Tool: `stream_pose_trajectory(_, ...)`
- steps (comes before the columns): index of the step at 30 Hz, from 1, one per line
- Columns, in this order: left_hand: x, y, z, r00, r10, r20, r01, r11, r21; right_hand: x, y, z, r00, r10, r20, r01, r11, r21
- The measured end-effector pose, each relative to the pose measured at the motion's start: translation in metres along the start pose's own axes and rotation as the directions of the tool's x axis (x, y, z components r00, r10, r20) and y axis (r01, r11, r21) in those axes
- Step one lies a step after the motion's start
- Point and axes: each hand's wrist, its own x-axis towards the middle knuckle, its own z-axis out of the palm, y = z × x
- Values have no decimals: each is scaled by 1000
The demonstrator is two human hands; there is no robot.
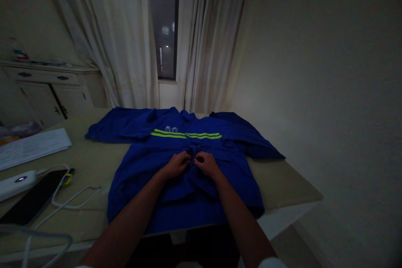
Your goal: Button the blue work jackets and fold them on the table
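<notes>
A blue work jacket [157,163] with two yellow-green stripes across the chest lies spread front-up on the beige table [282,184], sleeves out to both sides. My left hand [176,164] and my right hand [207,163] meet at the jacket's middle, below the stripes. Both have their fingers curled and pinch the fabric of the front opening, which bunches between them.
At the left lie a dark phone [34,197], a white power bank [17,182] with a white cable [73,201], and a stack of papers [31,146]. A cabinet [47,88] and curtains [125,37] stand behind. A wall is close on the right.
</notes>
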Motion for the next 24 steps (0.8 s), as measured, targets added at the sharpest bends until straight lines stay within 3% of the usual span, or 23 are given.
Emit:
stream_pose_trajectory(9,-1,6,0,1000,-7,10,6,997,71,0,2,3,999,45,-10,-45,998,-51)
stream_pose_trajectory(15,1,2,2,1000,19,-5,-18,999,26,-4,-5,6,996,76,-34,-81,986,-146)
stream_pose_trajectory(18,3,2,2,999,-26,-29,26,1000,8,-4,-11,5,995,80,-58,-90,978,-186)
stream_pose_trajectory(24,6,6,-1,987,-126,-104,109,982,-157,-5,-12,-5,996,-66,-66,64,998,-22)
